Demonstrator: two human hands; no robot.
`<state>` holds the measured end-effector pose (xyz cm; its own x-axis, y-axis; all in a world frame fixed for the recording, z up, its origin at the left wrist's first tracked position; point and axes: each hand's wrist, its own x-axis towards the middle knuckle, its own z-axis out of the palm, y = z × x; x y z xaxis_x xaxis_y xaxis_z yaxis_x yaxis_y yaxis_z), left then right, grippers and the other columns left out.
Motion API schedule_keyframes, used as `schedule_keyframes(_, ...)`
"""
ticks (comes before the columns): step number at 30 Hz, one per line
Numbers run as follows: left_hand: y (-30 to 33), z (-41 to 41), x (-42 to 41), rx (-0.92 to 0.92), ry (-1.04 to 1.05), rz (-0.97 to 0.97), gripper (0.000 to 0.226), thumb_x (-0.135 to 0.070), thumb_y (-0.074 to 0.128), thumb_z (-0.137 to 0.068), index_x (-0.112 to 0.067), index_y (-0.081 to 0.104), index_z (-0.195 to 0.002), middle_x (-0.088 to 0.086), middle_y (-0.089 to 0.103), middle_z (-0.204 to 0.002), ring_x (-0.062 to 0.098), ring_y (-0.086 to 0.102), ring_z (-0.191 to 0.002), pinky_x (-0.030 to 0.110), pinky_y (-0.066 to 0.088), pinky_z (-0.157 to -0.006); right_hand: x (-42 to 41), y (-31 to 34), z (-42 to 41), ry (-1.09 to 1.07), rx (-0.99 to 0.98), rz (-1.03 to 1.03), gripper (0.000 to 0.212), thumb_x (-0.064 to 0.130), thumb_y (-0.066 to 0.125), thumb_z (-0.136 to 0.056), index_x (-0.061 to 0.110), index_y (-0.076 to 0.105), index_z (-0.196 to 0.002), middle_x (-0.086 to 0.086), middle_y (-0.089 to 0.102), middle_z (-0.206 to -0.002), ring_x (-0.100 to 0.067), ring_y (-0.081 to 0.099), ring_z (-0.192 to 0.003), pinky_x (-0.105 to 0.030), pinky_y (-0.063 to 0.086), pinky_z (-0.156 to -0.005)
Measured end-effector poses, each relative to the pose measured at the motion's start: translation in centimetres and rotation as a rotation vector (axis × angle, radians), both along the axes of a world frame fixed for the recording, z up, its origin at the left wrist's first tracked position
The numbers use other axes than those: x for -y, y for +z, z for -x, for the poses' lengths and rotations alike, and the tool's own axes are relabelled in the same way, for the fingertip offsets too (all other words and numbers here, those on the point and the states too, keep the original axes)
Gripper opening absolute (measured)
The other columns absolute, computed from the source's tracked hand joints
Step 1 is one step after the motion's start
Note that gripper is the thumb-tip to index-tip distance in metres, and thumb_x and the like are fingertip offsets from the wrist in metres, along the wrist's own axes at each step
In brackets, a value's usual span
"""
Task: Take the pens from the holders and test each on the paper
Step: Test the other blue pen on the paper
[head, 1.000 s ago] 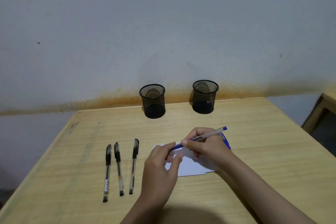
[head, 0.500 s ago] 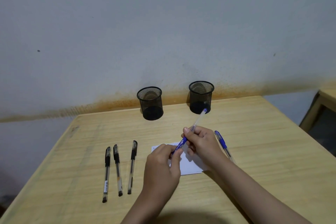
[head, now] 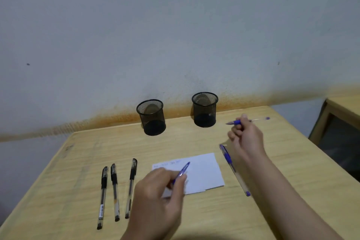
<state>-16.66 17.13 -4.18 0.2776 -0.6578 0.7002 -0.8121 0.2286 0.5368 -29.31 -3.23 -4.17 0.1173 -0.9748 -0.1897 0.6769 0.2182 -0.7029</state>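
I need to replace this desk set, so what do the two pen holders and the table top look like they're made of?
The left holder and the right holder look like black metal mesh with a matte finish: you can see through the fine grid walls under a solid rim. The table looks like pale wood or wood-look laminate, with visible grain lines and a low sheen; which one is unclear.

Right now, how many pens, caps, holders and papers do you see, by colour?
Black pens on the table: 3
Blue pens: 2
Blue cap: 1
Black mesh holders: 2
White paper: 1
Total: 9
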Motion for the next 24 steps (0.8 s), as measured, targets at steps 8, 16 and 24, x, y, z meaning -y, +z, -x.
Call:
schedule_keyframes(8, -1.5, -6.8, 6.2, -0.25, 0.277, -0.386, 0.014, -0.019, 0.066, -0.083, -0.016, 0.075, -0.094, -0.002, 0.073, -0.091, 0.007, 0.063, -0.082, 0.022, 0.048, -0.073, -2.9, -1.8, -3.7, 0.151, -0.369, 0.253, 0.02, 0.018, 0.062, -0.091, 0.005, 0.059, -0.076, -0.004, 0.053, -0.057, -0.012, 0.042, -0.041, -0.027, 0.04, -0.042)
schedule_keyframes(16, -3.6, -7.9, 9.3, -0.1, 0.31, -0.696, 0.023, -0.03, 0.061, -0.086, -0.024, 0.071, -0.105, -0.009, 0.069, -0.108, 0.018, 0.059, -0.105, 0.039, 0.047, -0.09, -3.5, -4.0, -4.2, 0.251, -0.521, 0.196, 0.019, 0.026, 0.065, -0.088, 0.009, 0.059, -0.084, -0.006, 0.056, -0.063, -0.021, 0.052, -0.055, -0.036, 0.048, -0.058)
schedule_keyframes(24, -4.9, -2.9, 3.4, 0.031, 0.049, -0.461, 0.033, -0.042, 0.053, -0.086, -0.029, 0.062, -0.115, -0.016, 0.05, -0.114, 0.001, 0.044, -0.11, 0.032, 0.04, -0.095, -4.3, -4.4, -4.8, 0.248, -0.529, 0.27, 0.014, 0.019, 0.068, -0.086, 0.01, 0.06, -0.079, -0.007, 0.058, -0.06, -0.02, 0.054, -0.058, -0.033, 0.049, -0.056)
